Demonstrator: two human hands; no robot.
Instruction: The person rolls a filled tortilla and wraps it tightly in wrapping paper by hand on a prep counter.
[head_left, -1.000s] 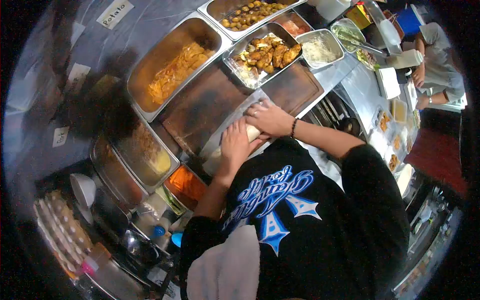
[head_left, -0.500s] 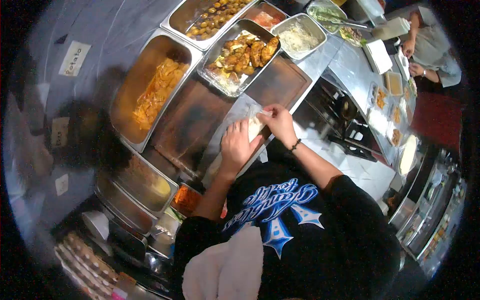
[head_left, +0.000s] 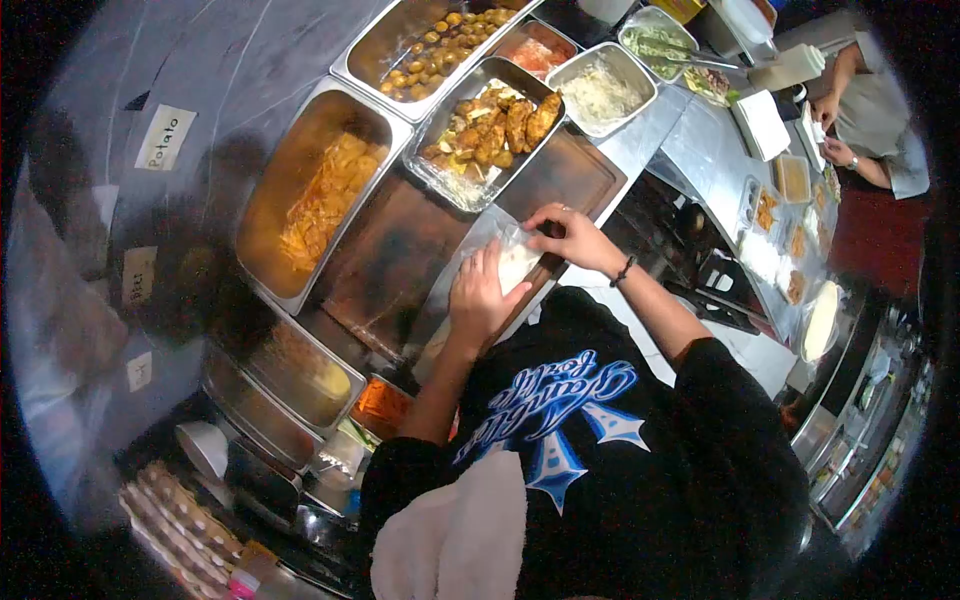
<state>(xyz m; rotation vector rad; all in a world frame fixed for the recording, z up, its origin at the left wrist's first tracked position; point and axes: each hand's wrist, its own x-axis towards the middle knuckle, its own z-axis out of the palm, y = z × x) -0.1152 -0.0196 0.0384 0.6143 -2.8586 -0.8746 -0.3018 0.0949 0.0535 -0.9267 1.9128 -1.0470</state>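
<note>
A pale rolled wrap (head_left: 516,264) lies on translucent paper (head_left: 452,268) over the brown cutting board (head_left: 375,270). My left hand (head_left: 482,293) rests on the wrap's near left side, its fingers curved over the roll. At the wrap's upper right end, my right hand (head_left: 573,240) pinches the edge of the paper between thumb and fingers. Just above the hands stands a metal tray of browned chicken pieces (head_left: 500,128). The underside of the wrap is hidden.
Deep pans hold orange food (head_left: 330,205) and small round potatoes (head_left: 445,52). A tray of shredded white food (head_left: 603,90) is at the upper right. Another person's hands (head_left: 832,130) work at the far right counter. Egg trays (head_left: 180,530) stand lower left.
The right hand has gone from pressing on the roll to pinching the paper at its end. The left hand stays on the wrap. The camera view has shifted.
</note>
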